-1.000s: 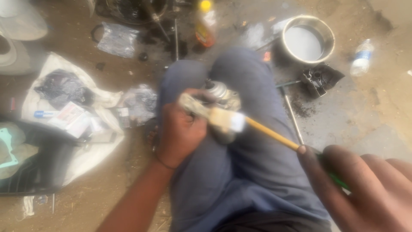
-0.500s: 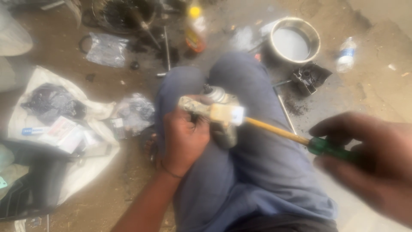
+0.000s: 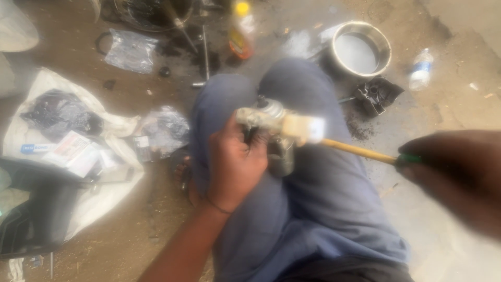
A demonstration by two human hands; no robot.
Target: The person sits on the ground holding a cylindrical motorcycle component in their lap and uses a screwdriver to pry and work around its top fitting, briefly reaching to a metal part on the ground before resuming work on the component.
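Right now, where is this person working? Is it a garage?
Probably an outdoor repair spot on bare dirt ground, not a tidy garage. The left hand grips a grimy metal engine part, the right hand a brush, and a steel bowl and dark machine pieces lie around.

On the dirt floor (image 3: pixel 130 230) at the left, a flat cardboard box (image 3: pixel 78 152) in white with red and grey print lies on a white sack (image 3: pixel 104 198), just beside a small white box with a blue band (image 3: pixel 37 149). A black plastic bag (image 3: pixel 57 112) rests on the same sack. Farther up lies a clear plastic bag (image 3: pixel 130 50). A yellow-capped bottle with an orange label (image 3: pixel 241 32) stands at the top. At the right lies a clear water bottle with a blue label (image 3: pixel 420 69).
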